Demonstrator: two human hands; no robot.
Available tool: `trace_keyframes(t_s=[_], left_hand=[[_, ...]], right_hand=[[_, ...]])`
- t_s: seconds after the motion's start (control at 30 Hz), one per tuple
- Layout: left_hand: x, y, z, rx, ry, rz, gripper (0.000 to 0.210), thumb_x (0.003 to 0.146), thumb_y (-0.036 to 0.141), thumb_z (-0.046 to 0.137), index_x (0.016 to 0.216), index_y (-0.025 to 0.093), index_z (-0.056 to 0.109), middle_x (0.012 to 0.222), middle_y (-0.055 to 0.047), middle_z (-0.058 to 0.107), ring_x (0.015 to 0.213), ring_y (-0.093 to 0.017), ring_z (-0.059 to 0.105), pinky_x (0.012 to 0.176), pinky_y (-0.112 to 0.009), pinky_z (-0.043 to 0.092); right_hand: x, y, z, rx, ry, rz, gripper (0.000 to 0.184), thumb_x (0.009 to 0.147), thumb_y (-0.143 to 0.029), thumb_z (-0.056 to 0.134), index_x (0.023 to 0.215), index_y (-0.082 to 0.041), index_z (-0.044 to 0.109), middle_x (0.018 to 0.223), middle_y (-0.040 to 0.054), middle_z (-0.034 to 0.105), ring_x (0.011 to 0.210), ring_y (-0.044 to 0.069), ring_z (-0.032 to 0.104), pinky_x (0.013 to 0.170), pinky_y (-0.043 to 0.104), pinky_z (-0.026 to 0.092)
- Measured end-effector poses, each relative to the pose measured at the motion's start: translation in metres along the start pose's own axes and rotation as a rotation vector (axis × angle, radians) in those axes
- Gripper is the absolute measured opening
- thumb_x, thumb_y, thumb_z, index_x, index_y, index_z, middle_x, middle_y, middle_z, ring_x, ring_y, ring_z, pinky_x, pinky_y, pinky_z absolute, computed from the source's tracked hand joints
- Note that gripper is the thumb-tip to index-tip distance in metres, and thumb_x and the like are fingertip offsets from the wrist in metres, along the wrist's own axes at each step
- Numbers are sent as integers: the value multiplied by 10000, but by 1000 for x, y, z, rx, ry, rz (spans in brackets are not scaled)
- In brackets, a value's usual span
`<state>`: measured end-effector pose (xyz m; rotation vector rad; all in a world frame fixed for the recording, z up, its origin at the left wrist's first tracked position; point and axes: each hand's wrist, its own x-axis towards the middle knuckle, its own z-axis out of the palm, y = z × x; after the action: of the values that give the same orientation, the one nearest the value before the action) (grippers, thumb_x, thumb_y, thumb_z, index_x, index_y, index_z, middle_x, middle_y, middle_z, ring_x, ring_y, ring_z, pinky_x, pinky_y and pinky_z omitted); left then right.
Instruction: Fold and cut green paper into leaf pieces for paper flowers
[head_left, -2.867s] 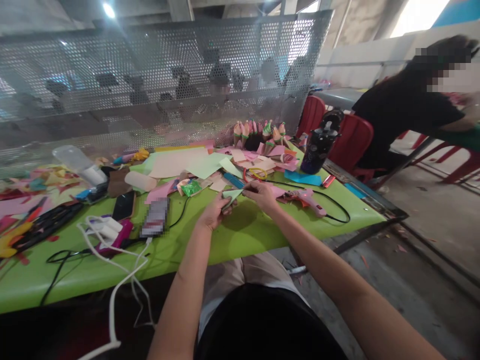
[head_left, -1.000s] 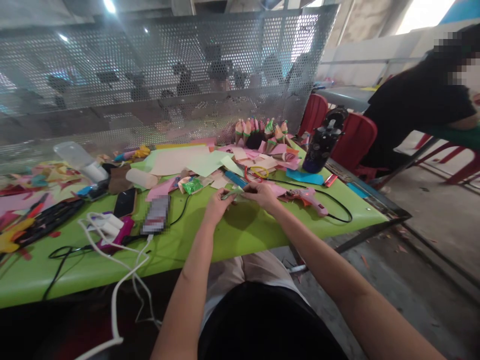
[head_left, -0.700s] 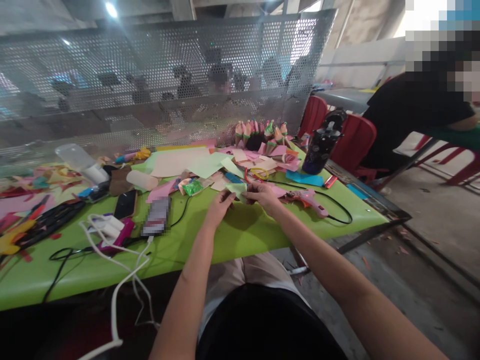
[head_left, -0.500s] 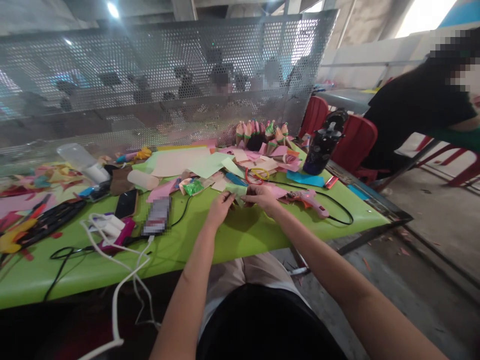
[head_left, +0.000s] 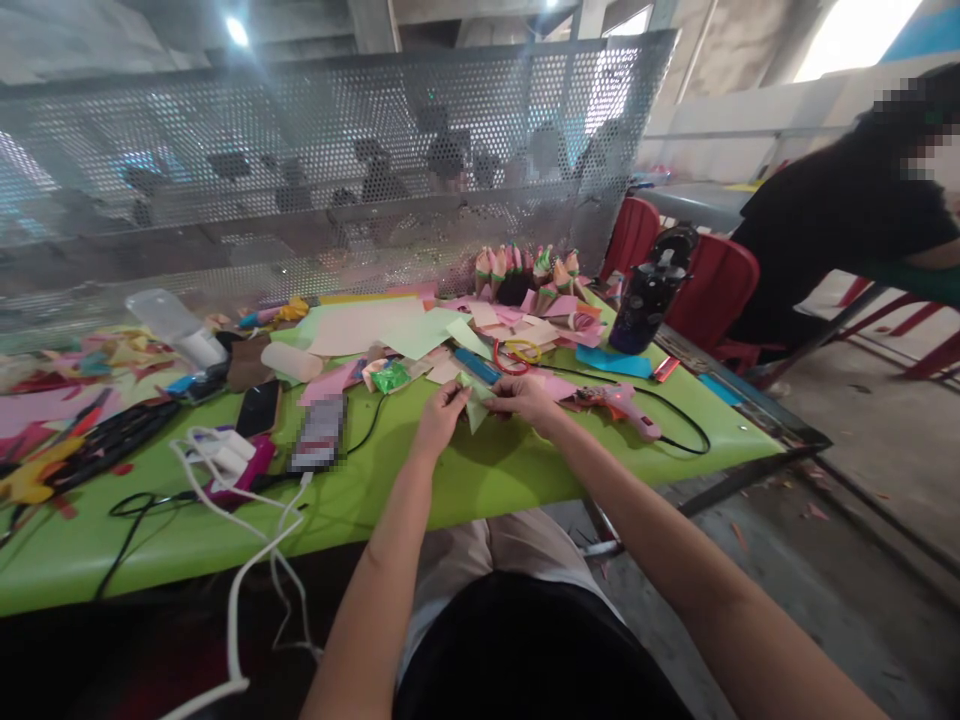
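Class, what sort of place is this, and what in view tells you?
Probably a shared craft workspace: coloured paper sheets and what looks like a pink glue gun lie on a green table, and another person is nearby.

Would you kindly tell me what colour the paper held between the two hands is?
The held paper is pale green, best seen in the head view.

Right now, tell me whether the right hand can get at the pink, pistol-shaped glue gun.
Probably yes: the pink glue gun lies near the right hand and nothing upright stands between them, though that hand holds folded pale green paper it would likely have to release.
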<state>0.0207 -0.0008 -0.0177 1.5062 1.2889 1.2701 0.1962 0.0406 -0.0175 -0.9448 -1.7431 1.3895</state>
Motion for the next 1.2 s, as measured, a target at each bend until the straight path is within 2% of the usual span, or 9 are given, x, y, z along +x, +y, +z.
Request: trace_keyframes(t_s=[0.1,0.2,0.43,0.67,0.77,0.87,1.03,1.2], left_hand=[[0,0,-1,-14,-4,-3,287,803,446,622,697,189,550,625,36,519,603,-125,487,578,-239,387],[-1,3,0,-38,14,-3,260,801,433,635,741,193,556,674,36,541,638,-122,504,607,-235,404],[0,3,1,-106,41,-41,381,771,532,620,673,212,438,586,61,430,527,-101,420,503,-223,362],[1,-1,-2,-52,75,-29,367,797,549,578,693,204,503,637,39,478,591,-120,459,543,-237,374],[0,0,-4,-7,71,-16,392,824,584,541,720,207,516,654,30,497,620,-134,476,567,-248,384],[-1,4,-4,48,19,-13,430,835,619,522,722,204,539,655,17,535,647,-152,500,593,-262,391],[-2,10,-1,134,-124,-55,422,770,600,623,657,196,575,530,33,534,503,-138,463,515,-263,332],[-2,12,0,176,-95,-30,397,809,536,601,608,203,526,505,46,493,508,-127,435,532,-254,306]], right_hand=[[1,2,0,-72,-35,-13,450,545,-538,793,553,-183,517,502,-60,504,486,94,446,481,228,315],[1,1,0,-132,-63,-27,422,595,-521,752,539,-190,497,492,-64,488,486,95,419,483,231,291],[-1,-4,2,-227,-80,-64,398,642,-490,718,530,-194,476,501,-62,469,522,100,387,504,236,257],[-1,-5,2,-237,-85,-61,373,638,-428,718,507,-198,455,469,-77,416,495,91,362,502,240,241],[0,-3,2,-212,-52,-56,376,630,-419,728,502,-199,451,466,-75,439,486,94,394,496,236,257],[3,0,-1,-168,19,-39,386,633,-461,738,535,-200,471,491,-61,502,485,100,442,489,229,304],[6,4,-5,-73,129,-3,409,655,-558,720,633,-200,524,556,-27,592,461,96,473,466,222,369],[5,4,-3,-14,124,4,396,606,-534,768,643,-189,578,560,-20,621,461,92,483,455,214,370]])
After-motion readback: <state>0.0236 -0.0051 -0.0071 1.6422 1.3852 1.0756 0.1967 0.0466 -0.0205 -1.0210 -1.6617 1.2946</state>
